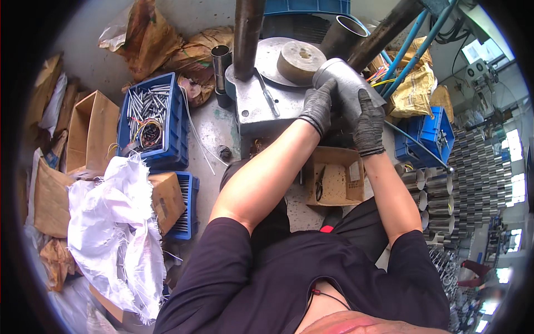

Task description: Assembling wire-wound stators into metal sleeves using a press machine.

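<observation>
A short, wide grey metal tube (346,83) is tilted at the right side of a machine's metal table (253,100). My left hand (319,108), in a dark grey work glove, grips its left side. On the near right side of the tube, my right hand (369,127), gloved alike, is closed with its thumb along the wall. The fingers under the tube are hidden. Just beyond my left hand, a thick round metal block (301,62) sits on a round plate. A slim metal rod (268,93) lies on the table to the left of that hand.
Dark upright posts (248,39) rise around the table. A blue crate of metal pins (151,111) and white sacking (119,222) lie left. Below my arms stands an open cardboard box (336,177). At right are a blue bin (425,136) and stacked metal tubes (473,178).
</observation>
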`<state>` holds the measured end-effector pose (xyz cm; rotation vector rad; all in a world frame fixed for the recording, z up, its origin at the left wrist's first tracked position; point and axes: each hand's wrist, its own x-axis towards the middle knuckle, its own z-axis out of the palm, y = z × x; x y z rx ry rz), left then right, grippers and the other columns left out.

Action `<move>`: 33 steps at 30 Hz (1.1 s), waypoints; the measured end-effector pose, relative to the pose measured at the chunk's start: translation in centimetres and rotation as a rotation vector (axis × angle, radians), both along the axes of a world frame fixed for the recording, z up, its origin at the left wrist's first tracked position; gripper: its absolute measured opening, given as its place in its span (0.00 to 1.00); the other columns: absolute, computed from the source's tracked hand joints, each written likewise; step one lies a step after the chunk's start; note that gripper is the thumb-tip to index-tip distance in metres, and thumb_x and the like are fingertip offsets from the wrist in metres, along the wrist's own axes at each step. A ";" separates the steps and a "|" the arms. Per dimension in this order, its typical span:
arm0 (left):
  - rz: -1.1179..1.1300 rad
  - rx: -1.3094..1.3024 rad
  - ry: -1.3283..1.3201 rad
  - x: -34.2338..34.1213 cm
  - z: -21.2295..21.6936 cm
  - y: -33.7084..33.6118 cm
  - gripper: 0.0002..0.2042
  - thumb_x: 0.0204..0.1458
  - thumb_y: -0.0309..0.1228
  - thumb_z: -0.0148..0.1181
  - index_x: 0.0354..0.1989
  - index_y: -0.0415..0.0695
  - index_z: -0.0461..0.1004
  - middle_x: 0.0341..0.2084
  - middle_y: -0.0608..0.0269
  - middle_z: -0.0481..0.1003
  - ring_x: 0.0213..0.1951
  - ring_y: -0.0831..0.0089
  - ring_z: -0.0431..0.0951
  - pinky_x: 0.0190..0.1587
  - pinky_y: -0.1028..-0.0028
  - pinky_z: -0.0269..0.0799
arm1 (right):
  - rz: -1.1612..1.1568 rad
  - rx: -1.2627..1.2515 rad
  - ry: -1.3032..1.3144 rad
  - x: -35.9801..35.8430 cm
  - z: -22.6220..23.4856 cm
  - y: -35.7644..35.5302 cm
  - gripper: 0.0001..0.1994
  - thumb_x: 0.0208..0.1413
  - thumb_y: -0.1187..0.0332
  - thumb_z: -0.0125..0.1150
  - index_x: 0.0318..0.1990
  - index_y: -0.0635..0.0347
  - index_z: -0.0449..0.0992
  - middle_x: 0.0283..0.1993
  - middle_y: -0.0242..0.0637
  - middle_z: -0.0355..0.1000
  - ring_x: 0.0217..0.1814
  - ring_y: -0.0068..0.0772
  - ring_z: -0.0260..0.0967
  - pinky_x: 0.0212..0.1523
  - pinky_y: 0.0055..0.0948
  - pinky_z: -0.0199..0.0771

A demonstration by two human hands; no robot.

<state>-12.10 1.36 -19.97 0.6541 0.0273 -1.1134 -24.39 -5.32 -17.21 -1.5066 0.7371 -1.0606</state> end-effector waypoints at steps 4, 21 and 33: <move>0.065 -0.230 -0.049 3.3 2.3 0.8 0.25 0.63 0.43 0.62 0.60 0.38 0.65 0.51 0.46 0.72 0.45 0.52 0.81 0.46 0.51 0.85 | 0.074 -0.526 0.232 3.7 6.3 2.0 0.17 0.68 0.61 0.60 0.51 0.68 0.80 0.45 0.51 0.81 0.45 0.43 0.79 0.49 0.37 0.78; 0.098 -0.044 0.100 6.8 1.6 -2.0 0.09 0.65 0.37 0.55 0.43 0.45 0.73 0.32 0.59 0.80 0.31 0.65 0.81 0.34 0.67 0.78 | 0.736 -2.279 1.124 25.1 15.0 -9.4 0.19 0.42 0.61 0.68 0.47 0.43 0.83 0.38 0.32 0.82 0.43 0.40 0.81 0.50 0.38 0.78; 0.375 0.193 -0.962 8.8 2.9 5.0 0.31 0.47 0.29 0.75 0.61 0.36 0.70 0.43 0.51 0.80 0.43 0.68 0.81 0.48 0.71 0.77 | 0.021 -2.029 0.703 21.6 14.0 -3.3 0.19 0.54 0.59 0.65 0.52 0.53 0.82 0.49 0.53 0.79 0.51 0.52 0.79 0.51 0.44 0.79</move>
